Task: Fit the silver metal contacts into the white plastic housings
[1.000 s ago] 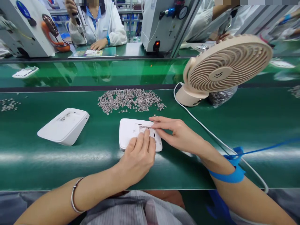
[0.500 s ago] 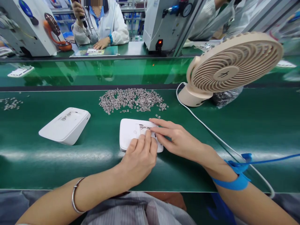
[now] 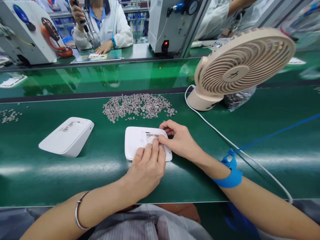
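A white plastic housing (image 3: pixel 136 141) lies flat on the green bench mat (image 3: pixel 105 173) in front of me. My left hand (image 3: pixel 147 168) rests on its near right part, fingers pressed together against a small metal piece in the slot (image 3: pixel 151 136). My right hand (image 3: pixel 178 140) is curled at the housing's right edge, its fingertips pinched at the same slot. What the fingers pinch is too small to make out. A heap of several small metal clips (image 3: pixel 138 106) lies just beyond the housing.
A second white housing (image 3: pixel 67 136) sits to the left. A beige desk fan (image 3: pixel 237 65) stands at the right, its white cable (image 3: pixel 225 140) running across the mat toward me. A blue strap (image 3: pixel 230 175) circles my right wrist. A white-coated person (image 3: pixel 105 25) works opposite, beside grey machines (image 3: pixel 25 31).
My right hand's outstretched fingers have curled in toward the slot, and the hand has drawn closer to the housing's right edge. My left hand stays pressed on the housing.
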